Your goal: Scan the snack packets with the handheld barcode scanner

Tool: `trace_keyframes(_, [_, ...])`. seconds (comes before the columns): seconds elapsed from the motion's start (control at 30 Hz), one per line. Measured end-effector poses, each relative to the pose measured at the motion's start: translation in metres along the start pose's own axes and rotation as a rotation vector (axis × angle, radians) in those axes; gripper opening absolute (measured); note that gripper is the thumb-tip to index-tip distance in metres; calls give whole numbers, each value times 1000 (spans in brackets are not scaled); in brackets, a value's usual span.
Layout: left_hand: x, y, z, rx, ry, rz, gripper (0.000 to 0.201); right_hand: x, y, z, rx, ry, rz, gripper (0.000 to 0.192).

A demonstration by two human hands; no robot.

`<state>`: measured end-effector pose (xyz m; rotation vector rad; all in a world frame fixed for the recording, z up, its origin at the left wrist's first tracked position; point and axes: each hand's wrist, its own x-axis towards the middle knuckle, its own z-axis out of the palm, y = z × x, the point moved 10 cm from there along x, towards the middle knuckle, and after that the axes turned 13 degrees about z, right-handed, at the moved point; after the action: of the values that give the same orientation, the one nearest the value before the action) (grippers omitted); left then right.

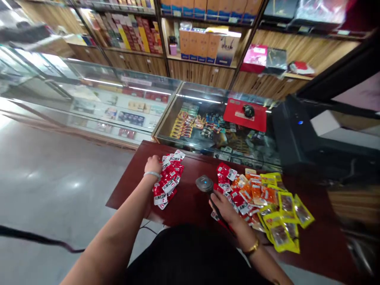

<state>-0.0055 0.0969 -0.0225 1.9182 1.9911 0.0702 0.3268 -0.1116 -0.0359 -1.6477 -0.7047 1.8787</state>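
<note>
My left hand rests on the far end of a pile of red-and-white snack packets at the left of a dark red table; whether it grips one I cannot tell. My right hand holds a black handheld barcode scanner by its handle, head pointing away from me. Just right of the scanner lies a second heap of packets: red ones, orange ones and yellow ones. A gold bracelet is on my right wrist, a pale band on my left.
Beyond the table stands a glass display counter with small goods inside and a red pad on top. A black machine sits at the right. Wooden shelves of boxes line the wall. A black cable crosses the floor at left.
</note>
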Motion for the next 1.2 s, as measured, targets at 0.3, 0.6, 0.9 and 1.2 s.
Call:
trace_keyframes(0.3, [-11, 205, 84, -52, -139, 529, 35, -25, 18, -63, 265, 158, 23, 53])
trace_keyframes(0.6, [-34, 370, 159, 17, -390, 917, 53, -44, 42, -109, 416, 276, 25, 54])
trace_keyframes(0.9, [-14, 365, 180, 140, -513, 797, 54, -42, 55, -122, 412, 304, 8, 51])
trace_keyframes(1.2, [-7, 239, 144, -259, -393, 379, 22, -30, 18, -78, 194, 135, 20, 58])
